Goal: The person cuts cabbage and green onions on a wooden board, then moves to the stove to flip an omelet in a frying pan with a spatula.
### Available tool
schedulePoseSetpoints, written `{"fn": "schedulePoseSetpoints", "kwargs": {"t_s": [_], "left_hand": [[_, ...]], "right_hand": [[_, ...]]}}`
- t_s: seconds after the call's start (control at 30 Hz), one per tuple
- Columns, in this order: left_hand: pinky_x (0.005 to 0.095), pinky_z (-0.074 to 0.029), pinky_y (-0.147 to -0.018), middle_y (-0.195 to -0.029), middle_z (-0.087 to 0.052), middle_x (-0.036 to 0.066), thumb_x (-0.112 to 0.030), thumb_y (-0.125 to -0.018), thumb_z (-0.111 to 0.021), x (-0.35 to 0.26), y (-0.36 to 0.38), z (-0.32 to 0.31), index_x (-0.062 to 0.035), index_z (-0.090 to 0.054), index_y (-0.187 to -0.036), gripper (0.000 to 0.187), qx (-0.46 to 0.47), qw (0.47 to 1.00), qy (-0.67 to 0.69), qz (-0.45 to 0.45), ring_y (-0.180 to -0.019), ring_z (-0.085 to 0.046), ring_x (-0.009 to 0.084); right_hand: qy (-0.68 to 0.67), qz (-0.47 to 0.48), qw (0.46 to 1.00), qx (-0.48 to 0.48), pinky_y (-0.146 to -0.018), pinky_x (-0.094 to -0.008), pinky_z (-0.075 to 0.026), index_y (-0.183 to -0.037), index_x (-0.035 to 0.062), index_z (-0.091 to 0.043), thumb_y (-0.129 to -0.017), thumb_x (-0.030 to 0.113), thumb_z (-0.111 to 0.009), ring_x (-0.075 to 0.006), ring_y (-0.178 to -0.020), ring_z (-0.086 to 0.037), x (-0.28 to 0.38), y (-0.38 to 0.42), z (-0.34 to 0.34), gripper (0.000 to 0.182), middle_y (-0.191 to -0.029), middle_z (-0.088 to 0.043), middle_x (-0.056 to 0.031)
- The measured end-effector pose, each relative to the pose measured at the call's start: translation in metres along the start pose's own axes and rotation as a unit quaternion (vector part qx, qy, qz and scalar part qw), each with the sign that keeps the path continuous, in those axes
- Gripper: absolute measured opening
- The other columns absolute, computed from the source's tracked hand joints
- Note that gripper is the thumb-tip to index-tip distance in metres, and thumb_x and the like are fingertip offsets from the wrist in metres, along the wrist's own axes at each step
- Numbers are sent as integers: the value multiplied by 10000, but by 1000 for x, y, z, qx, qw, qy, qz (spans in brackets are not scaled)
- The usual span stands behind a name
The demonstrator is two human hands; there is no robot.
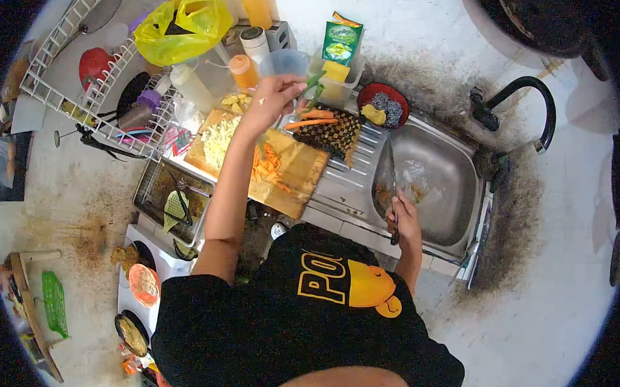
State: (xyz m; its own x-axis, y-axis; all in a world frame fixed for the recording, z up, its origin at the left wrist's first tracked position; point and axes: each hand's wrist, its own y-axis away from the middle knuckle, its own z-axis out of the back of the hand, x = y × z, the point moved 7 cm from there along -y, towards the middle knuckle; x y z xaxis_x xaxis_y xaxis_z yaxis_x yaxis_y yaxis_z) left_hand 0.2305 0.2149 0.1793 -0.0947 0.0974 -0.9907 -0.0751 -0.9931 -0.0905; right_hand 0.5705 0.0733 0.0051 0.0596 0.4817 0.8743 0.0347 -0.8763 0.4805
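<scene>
My left hand is raised over the counter, its fingers pinched on a green vegetable stalk. Carrot pieces lie just beyond it on a dark perforated mat. Below my left forearm is a wooden cutting board with shredded pale vegetable and cut carrot. My right hand is closed around the handle of a knife, its blade pointing away from me over the sink's near-left edge.
A steel sink with a black faucet stands at right. Behind the board are bottles, a yellow bag and a red bowl with scourers. A white dish rack and a metal tray are at left.
</scene>
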Motion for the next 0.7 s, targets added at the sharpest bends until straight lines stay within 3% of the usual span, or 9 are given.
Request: {"fn": "schedulePoseSetpoints", "kwargs": {"t_s": [0.1, 0.2, 0.33, 0.4, 0.43, 0.47, 0.53, 0.57, 0.7], "left_hand": [[209, -371, -450, -716, -653, 37, -106, -921, -626, 15, 33, 3, 31, -633, -1072, 204, -94, 993, -65, -9, -534, -511, 54], [215, -403, -456, -740, -672, 53, -91, -907, -639, 66, 68, -15, 38, -630, -1072, 210, -98, 994, -19, 47, -560, -563, 71], [224, -408, -465, -738, -671, 60, -105, -908, -649, 75, 106, -25, 32, -638, -1006, 169, -149, 985, 10, 84, -562, -556, 66], [271, -440, -485, -728, -692, 88, -83, -861, -684, 56, 121, -27, 19, -661, -1004, 178, -156, 980, -76, 98, -579, -596, 99], [341, -482, -552, -745, -695, 134, -107, -847, -701, 39, 128, -32, -5, -679, -961, 154, -160, 968, -179, 77, -613, -654, 198], [341, -482, -552, -745, -695, 134, -107, -847, -701, 42, 135, -37, -5, -679, -961, 154, -164, 967, -178, 81, -613, -654, 198], [403, -503, -628, -797, -687, 185, -131, -836, -710, 29, 146, -47, -29, -691, -963, 164, -196, 919, -342, -26, -693, -673, 329], [432, -506, -657, -831, -679, 209, -154, -831, -716, 32, 148, -49, -35, -702, -966, 180, -212, 917, -338, 5, -756, -662, 386], [407, -513, -656, -857, -686, 188, -139, -827, -723, 43, 141, -39, -38, -716, -999, 200, -319, 891, -321, -23, -749, -666, 360]], "right_hand": [[-2, -4, 1000, 16, -424, -223, -283, -1489, 155, -382, -1007, 244, -513, -61, -476, -331, 10, 6, -17, 508, -631, -396, 33], [-4, -1, 1000, 26, -436, -211, -295, -1478, 174, -418, -1007, 222, -511, -50, -492, -339, 9, 3, -24, 483, -634, -400, 44], [0, 36, 997, 66, -437, -195, -278, -1509, 200, -360, -1024, 242, -479, -39, -496, -313, 27, 12, -42, 501, -623, -362, 66], [21, 67, 988, 138, -437, -189, -274, -1523, 218, -327, -1033, 252, -459, -35, -501, -308, 55, 32, -68, 509, -622, -345, 71], [37, 103, 973, 205, -438, -184, -269, -1536, 237, -293, -1041, 263, -439, -32, -506, -302, 69, 43, -84, 516, -620, -328, 77], [39, 100, 972, 209, -438, -184, -269, -1536, 237, -293, -1041, 263, -439, -32, -506, -302, 74, 46, -91, 516, -620, -328, 77], [60, 77, 963, 251, -441, -177, -264, -1547, 268, -252, -1051, 278, -413, -28, -509, -293, 73, 50, -106, 521, -617, -312, 79], [58, 79, 964, 249, -437, -177, -267, -1538, 288, -277, -1050, 266, -417, -26, -503, -289, 66, 45, -108, 508, -623, -317, 79], [41, 65, 968, 240, -433, -177, -271, -1533, 281, -295, -1048, 256, -424, -22, -503, -288, 51, 39, -104, 503, -629, -322, 78]]}}
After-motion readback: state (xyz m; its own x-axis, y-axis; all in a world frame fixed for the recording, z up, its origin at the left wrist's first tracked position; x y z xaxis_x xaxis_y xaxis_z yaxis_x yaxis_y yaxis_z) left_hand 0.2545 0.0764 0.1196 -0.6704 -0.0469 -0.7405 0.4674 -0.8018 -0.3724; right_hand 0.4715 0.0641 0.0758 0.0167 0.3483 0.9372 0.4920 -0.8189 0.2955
